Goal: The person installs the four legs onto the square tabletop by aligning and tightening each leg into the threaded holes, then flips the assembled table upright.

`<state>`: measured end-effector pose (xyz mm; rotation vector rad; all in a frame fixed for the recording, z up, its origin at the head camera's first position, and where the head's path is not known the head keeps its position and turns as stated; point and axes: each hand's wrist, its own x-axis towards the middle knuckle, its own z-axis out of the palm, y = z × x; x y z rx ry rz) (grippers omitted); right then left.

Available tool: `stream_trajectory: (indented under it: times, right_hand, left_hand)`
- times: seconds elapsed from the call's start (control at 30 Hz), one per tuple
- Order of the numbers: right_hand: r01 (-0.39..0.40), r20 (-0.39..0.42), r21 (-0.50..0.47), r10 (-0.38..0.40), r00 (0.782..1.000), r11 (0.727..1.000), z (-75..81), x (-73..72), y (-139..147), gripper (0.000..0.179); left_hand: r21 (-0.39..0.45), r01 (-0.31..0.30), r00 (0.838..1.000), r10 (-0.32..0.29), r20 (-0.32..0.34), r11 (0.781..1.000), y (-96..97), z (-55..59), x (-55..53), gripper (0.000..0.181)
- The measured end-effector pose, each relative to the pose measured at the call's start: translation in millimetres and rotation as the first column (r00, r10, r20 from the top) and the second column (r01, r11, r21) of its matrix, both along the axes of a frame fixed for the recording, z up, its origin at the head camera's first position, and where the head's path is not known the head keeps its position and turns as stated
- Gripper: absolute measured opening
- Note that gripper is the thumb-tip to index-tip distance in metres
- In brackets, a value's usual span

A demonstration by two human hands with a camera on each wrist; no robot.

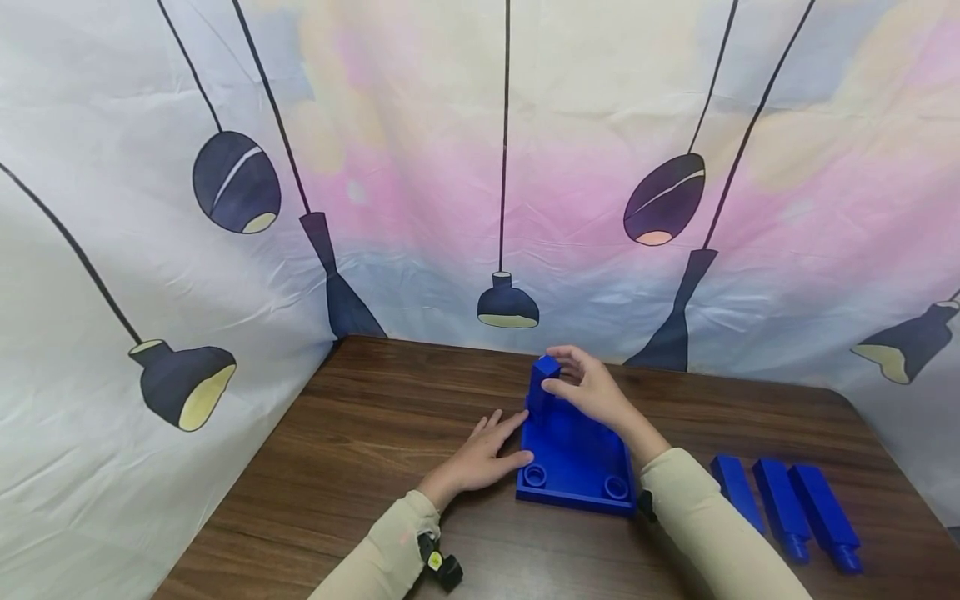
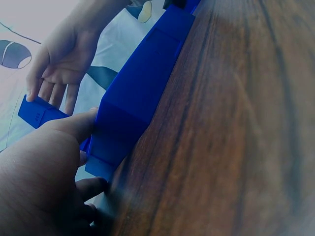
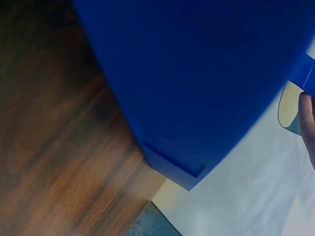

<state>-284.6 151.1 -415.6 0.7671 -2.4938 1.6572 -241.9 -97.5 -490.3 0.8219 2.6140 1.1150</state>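
Observation:
A blue square board (image 1: 573, 454) with a raised rim lies on the table, round sockets (image 1: 535, 476) showing at its two near corners. At its far left corner a blue square post (image 1: 543, 387) stands upright. My right hand (image 1: 600, 398) pinches the post near its top between thumb and fingers. My left hand (image 1: 480, 458) rests against the board's left side, fingers spread and thumb over the rim. In the left wrist view the post (image 2: 34, 112) rises beyond the board's edge (image 2: 142, 83). The post's lower end is hidden in that view.
Three more blue posts, a left one (image 1: 737, 492), a middle one (image 1: 782, 507) and a right one (image 1: 825, 512), lie side by side right of the board; round threaded-looking ends show on two. A patterned cloth (image 1: 420, 167) hangs behind the wooden table (image 1: 375, 417).

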Motion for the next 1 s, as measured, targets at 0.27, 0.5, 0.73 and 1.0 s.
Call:
stream_trajectory:
  times: [0.27,0.5,0.73,1.0]
  right_hand:
    - [-0.001,0.022,-0.002,0.001,1.000,1.000,-0.3,-0.4,0.6,0.053]
    - [0.001,0.018,0.010,-0.001,1.000,1.000,0.2,0.3,-1.6,0.055]
    - [0.019,0.021,0.016,-0.019,1.000,1.000,0.0,-0.4,-2.1,0.054]
    - [0.017,0.006,0.020,-0.017,1.000,1.000,-0.4,-0.6,-1.4,0.056]
  left_hand:
    - [0.007,0.000,1.000,0.000,0.006,1.000,0.1,-0.5,0.0,0.073]
    - [0.007,-0.003,1.000,0.003,0.009,1.000,-0.8,-1.1,0.4,0.073]
    - [0.000,0.000,1.000,0.000,0.002,1.000,-0.3,-3.1,-1.3,0.073]
    - [-0.002,-0.005,1.000,0.005,0.007,1.000,0.4,0.5,-0.5,0.072]
